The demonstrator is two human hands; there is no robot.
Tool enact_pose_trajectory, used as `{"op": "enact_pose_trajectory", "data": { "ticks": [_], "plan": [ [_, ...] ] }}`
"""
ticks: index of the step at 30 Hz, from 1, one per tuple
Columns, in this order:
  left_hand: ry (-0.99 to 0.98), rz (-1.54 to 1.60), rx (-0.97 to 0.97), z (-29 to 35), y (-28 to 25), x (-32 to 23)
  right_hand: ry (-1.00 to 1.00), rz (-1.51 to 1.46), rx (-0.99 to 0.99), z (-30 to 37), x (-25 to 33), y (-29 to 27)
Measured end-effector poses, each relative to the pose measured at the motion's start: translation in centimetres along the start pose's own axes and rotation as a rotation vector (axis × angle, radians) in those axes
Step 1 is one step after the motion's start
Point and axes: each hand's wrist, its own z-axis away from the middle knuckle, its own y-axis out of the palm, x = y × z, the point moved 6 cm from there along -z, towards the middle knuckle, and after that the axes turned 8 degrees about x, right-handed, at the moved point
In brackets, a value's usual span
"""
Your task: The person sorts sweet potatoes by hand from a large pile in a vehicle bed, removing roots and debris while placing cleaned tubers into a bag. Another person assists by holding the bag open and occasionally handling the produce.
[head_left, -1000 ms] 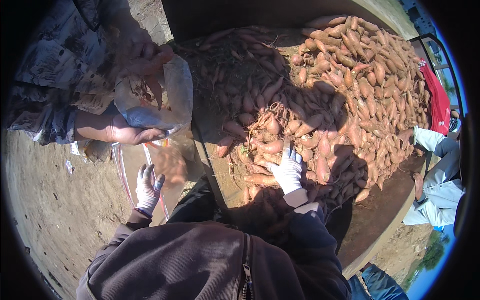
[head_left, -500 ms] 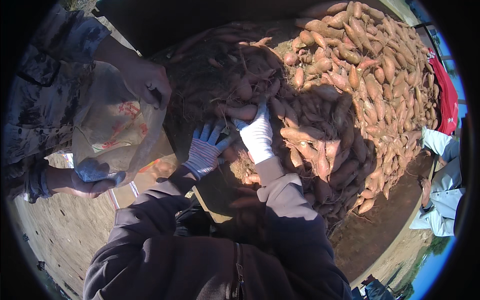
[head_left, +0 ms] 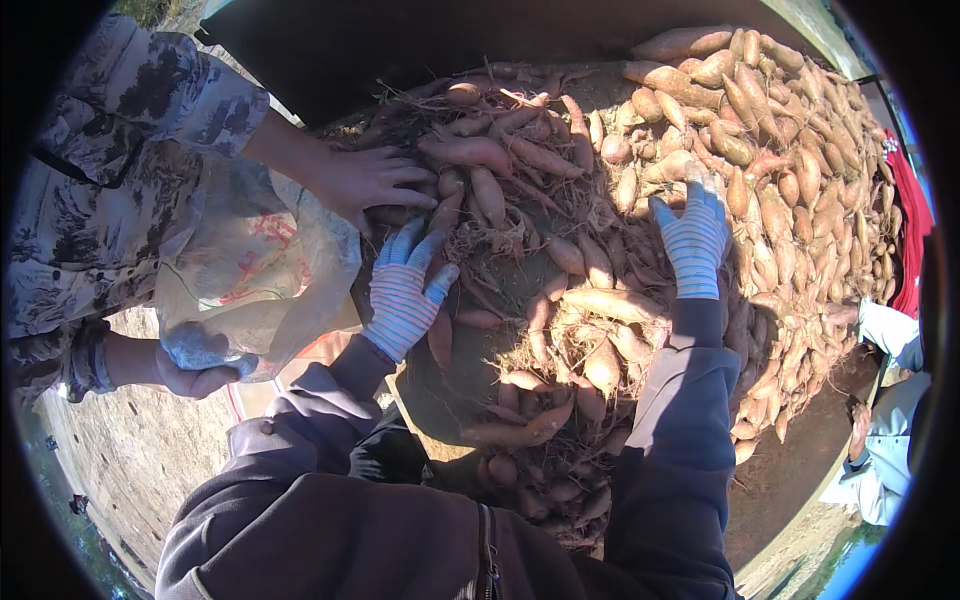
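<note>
A big heap of reddish sweet potatoes with thin roots fills the middle and right. My left hand, in a striped knit glove, is at the heap's left edge with its fingers apart, close beside some sweet potatoes and holding none that I can see. My right hand, gloved alike, reaches out over the heap; its fingers are stretched forward, the thumb stands off, and the fingertips rest by sweet potatoes at the sunlit part. Between my hands lie loose sweet potatoes and dirt.
At the left, a person in patterned clothing holds a clear plastic bag with red print; that person's other hand reaches to the heap just beyond my left hand. A dark wall rises behind. Another person's pale sleeves and a red cloth are far right.
My right hand has moved right and farther out across the heap. My left hand has shifted slightly. The other person's hand has moved from the bag onto the sweet potatoes, fingers now spread.
</note>
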Motion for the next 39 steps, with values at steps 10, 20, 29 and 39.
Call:
{"op": "enact_pose_trajectory", "data": {
  "ticks": [10,20,29,39],
  "plan": [
    [0.270,0.232,0.317,10.3,4.7,-4.6,-0.070,0.089,0.225,10.2,1.5,3.8],
    [-0.538,1.743,0.589,9.6,2.9,-9.1,-0.233,-0.883,0.170,25.5,6.8,0.0],
    [-1.156,2.111,0.297,18.0,4.0,-2.4,-0.506,-0.883,0.740,30.1,13.4,3.3],
    [-0.823,1.739,0.336,12.1,-0.7,-2.5,0.025,0.008,0.008,15.2,1.1,5.3]
  ]
}}
